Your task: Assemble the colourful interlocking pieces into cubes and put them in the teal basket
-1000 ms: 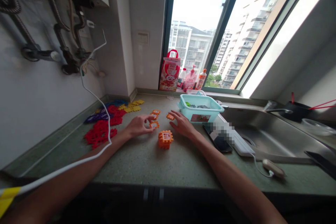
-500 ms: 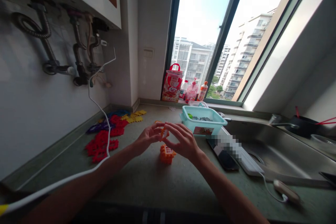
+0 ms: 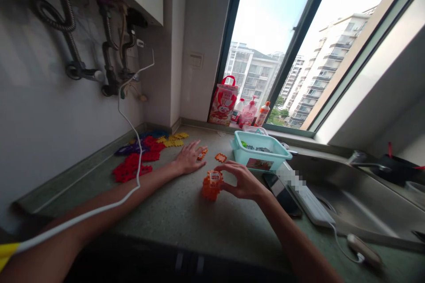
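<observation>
My left hand [image 3: 190,158] lies flat with its fingers spread on the counter. An orange toothed tile [image 3: 202,153] is at its fingertips, partly covered by them. A second orange tile [image 3: 220,157] lies flat a little to the right. Nearer to me stands a small stack of orange toothed tiles [image 3: 211,188], with a white-patterned face on top. My right hand [image 3: 242,180] reaches in from the right, its thumb and forefinger closed about the upper right part of this stack. How many tiles they grip I cannot tell.
Red tiles [image 3: 128,170], purple and yellow tiles [image 3: 174,140] lie at the left back, a white cable [image 3: 138,159] crossing before them. To the right are a turquoise tub [image 3: 260,154], a phone [image 3: 282,196], a white power strip [image 3: 308,201] and the sink [image 3: 372,203].
Both hands held an orange tile above the stack; now they are apart, with two loose tiles on the counter. The left moved onto the counter, the right down to the stack. The view shifted slightly.
</observation>
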`<act>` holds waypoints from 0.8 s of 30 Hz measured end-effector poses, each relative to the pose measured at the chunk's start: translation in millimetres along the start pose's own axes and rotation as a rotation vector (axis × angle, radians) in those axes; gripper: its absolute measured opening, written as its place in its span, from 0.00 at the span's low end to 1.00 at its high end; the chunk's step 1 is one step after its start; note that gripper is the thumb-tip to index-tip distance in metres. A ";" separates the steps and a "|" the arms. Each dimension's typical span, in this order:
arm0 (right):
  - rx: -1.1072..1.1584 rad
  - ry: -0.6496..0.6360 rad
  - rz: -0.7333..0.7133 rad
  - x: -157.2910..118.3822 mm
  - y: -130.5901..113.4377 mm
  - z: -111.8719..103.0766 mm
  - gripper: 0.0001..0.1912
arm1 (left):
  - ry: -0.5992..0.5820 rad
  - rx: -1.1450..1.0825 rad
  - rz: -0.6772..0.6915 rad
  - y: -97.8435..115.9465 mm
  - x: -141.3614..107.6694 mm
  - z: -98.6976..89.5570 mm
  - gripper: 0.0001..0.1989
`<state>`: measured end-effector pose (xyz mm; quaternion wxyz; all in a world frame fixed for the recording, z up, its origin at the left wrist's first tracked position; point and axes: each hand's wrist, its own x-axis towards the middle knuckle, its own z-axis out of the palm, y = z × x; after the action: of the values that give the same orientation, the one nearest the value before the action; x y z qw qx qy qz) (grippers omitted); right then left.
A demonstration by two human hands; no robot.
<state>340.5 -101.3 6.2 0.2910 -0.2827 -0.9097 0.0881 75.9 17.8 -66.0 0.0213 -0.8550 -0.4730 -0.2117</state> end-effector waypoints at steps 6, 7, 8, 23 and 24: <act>0.031 0.006 -0.013 0.5 -2.3 3.9 0.18 | -0.017 -0.020 -0.133 1.5 24.6 6.5 0.29; 0.037 0.005 -0.021 0.7 -2.8 3.8 0.17 | -0.012 -0.031 -0.133 0.7 24.6 7.7 0.28; 0.042 0.002 -0.027 0.8 -3.1 3.3 0.16 | -0.006 -0.040 -0.129 -0.1 23.9 8.9 0.26; -0.150 0.077 0.424 0.9 100.0 71.2 0.23 | -0.033 -0.143 0.147 -0.6 -0.5 -6.0 0.17; -0.143 0.074 0.420 1.0 101.5 73.1 0.20 | -0.042 -0.178 0.189 -1.6 -6.3 -9.1 0.16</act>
<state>344.5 -16.7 -85.9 0.2786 -0.4890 -0.8235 0.0718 68.5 11.5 -60.4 -0.0446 -0.8986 -0.3699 -0.2317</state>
